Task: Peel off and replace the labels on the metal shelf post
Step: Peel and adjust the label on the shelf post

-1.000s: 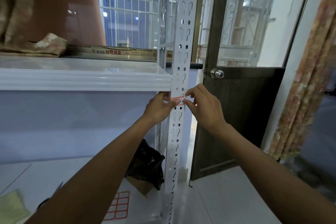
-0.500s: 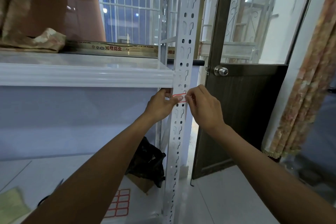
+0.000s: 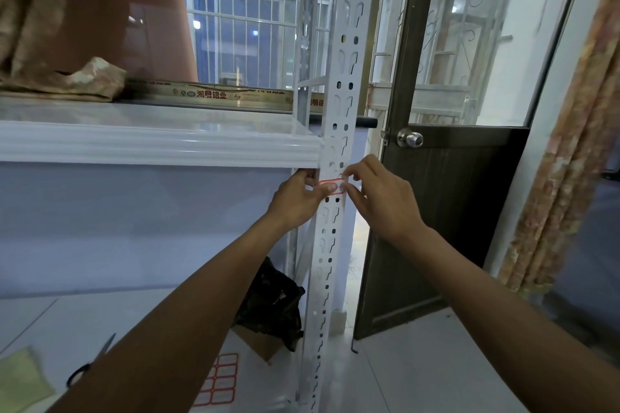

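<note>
White perforated metal post [image 3: 339, 104], one red-bordered rectangular label [image 3: 331, 185] on it below the shelf edge, your left hand [image 3: 298, 201] thumb pressing it, your right hand [image 3: 379, 201] fingertips pinching its edge, one sticker sheet [image 3: 219, 379] beside the post's foot

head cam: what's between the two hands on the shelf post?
A red-bordered label on the post, just below the shelf edge. Left hand thumb presses it; right hand fingers pinch its right end.
</note>
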